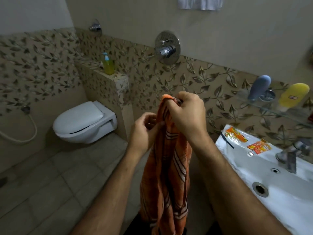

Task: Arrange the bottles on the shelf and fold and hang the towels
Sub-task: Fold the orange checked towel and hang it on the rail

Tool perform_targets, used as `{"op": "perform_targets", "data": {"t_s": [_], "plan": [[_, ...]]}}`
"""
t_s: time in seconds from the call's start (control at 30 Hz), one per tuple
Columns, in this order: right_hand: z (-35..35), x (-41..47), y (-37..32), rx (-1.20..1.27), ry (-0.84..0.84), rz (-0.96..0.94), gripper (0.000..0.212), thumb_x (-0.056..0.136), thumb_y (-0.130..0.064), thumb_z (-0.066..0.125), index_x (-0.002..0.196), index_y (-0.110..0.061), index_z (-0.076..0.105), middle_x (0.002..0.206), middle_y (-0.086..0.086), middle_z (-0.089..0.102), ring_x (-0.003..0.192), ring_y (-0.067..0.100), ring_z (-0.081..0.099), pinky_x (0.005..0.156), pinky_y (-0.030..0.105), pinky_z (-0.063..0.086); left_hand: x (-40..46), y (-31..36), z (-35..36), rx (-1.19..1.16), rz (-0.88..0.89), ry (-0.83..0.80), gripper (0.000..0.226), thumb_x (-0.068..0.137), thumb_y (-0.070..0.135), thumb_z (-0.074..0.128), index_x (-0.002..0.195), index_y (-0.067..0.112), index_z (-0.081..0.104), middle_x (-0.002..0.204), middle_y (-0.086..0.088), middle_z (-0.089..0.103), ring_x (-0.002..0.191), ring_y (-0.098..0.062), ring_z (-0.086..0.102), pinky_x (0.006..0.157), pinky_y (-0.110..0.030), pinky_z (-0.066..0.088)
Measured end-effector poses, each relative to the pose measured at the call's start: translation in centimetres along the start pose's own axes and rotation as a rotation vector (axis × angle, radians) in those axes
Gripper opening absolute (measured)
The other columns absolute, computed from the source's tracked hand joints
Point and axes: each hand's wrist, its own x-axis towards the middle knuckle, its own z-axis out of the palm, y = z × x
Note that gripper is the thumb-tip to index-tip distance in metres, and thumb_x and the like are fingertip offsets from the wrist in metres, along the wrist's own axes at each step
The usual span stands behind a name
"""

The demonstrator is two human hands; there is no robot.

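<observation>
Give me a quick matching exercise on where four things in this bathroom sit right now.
Things:
1. orange towel
2. green soap bottle
3. yellow bottle
4. white towel

Places:
A. glass shelf above the sink
B. high on the wall
C. ledge above the toilet
D. held in both hands

Pairs: 1-D, 2-C, 3-A, 4-B
</observation>
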Motion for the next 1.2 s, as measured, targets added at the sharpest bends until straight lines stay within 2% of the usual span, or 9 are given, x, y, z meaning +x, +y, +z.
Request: {"op": "perform_targets", "data": {"t_s": [0.2,0.37,0.53,0.63,0.73,0.87,1.0,1.13,1.2], "plan": [[-2.4,-0.9,1.6,0.040,-0.014,0.070,0.010,0.087,-0.022,0.062,0.097,-0.024,0.065,0.077,-0.019,0.059,0.074,0.002,0.060,0.072,0.027,0.053,-2.5,-3.9,-0.6,0.119,-0.205,0.227,0.018,0.094,0.014,0.059,0.081,0.027,0.063,0.069,0.006,0.067,0.065,-0.016,0.063,0.058,-0.032,0.050],[-2.7,-2.6,4.6,-0.071,-0.067,0.055,0.010,0.085,-0.023,0.057,0.076,-0.019,0.058,0.075,-0.003,0.058,0.073,0.017,0.053,0.064,0.032,0.039,-2.2,-0.4,-0.8,0.098,-0.015,0.226,0.023,0.092,0.015,0.061,0.073,0.028,0.064,0.064,0.014,0.063,0.065,0.001,0.059,0.065,-0.022,0.047],[-0.7,-4.6,4.2,0.340,-0.204,0.245,0.023,0.084,-0.018,0.047,0.061,-0.020,0.042,0.058,-0.009,0.047,0.063,0.012,0.046,0.060,0.034,0.036,-0.9,3.5,0.2,0.320,0.088,0.066,0.014,0.082,0.028,0.066,0.069,0.024,0.068,0.068,0.011,0.068,0.069,-0.007,0.064,0.067,-0.032,0.051],[-0.8,-5.3,3.9,0.693,-0.402,0.360,0.005,0.090,-0.013,0.058,0.093,-0.017,0.058,0.081,-0.008,0.065,0.072,0.005,0.061,0.068,0.023,0.048,-0.8,4.3,-0.2,0.270,0.031,-0.011,0.013,0.083,0.026,0.067,0.070,0.024,0.071,0.068,0.009,0.068,0.068,-0.008,0.063,0.068,-0.037,0.052],[-1.2,-5.1,4.2,0.579,-0.600,0.306,0.057,0.072,-0.035,0.081,0.122,-0.022,0.057,0.110,0.001,0.070,0.101,0.013,0.070,0.089,0.030,0.056,-0.8,5.0,-0.6,0.192,-0.019,-0.208,0.012,0.082,0.028,0.067,0.076,0.019,0.072,0.074,-0.002,0.071,0.070,-0.010,0.063,0.068,-0.033,0.052],[-1.7,-4.5,3.5,0.696,-0.535,0.300,0.007,0.089,-0.009,0.068,0.092,-0.011,0.074,0.082,0.004,0.075,0.079,0.018,0.071,0.081,0.035,0.054,-0.9,3.7,-2.7,0.077,-0.096,-0.267,0.013,0.083,0.028,0.072,0.077,0.017,0.070,0.068,-0.002,0.066,0.064,-0.009,0.060,0.061,-0.022,0.048],[-3.5,-2.5,3.0,0.940,-0.324,0.453,0.021,0.094,-0.006,0.057,0.076,-0.012,0.066,0.066,0.002,0.070,0.065,0.015,0.068,0.069,0.032,0.057,-3.0,-1.5,-4.6,0.101,-0.264,-0.430,0.020,0.086,0.026,0.062,0.078,0.008,0.066,0.058,0.006,0.058,0.051,-0.002,0.049,0.051,-0.016,0.037],[-2.5,-1.9,4.7,0.408,-0.290,0.350,0.007,0.088,-0.021,0.067,0.087,-0.016,0.070,0.080,0.002,0.073,0.076,0.017,0.070,0.077,0.045,0.060,-3.4,-3.7,-4.0,0.005,-0.203,-0.151,0.024,0.097,0.020,0.053,0.090,0.002,0.066,0.081,-0.006,0.063,0.076,-0.008,0.058,0.072,-0.025,0.045],[-2.1,-2.1,5.1,0.001,-0.331,0.259,0.043,0.079,-0.034,0.076,0.117,-0.023,0.061,0.108,0.001,0.072,0.098,0.021,0.068,0.089,0.043,0.056,-2.6,-2.2,-3.8,0.048,-0.118,-0.104,0.024,0.094,0.028,0.053,0.087,0.010,0.067,0.080,-0.004,0.064,0.076,-0.010,0.059,0.071,-0.026,0.046]]}}
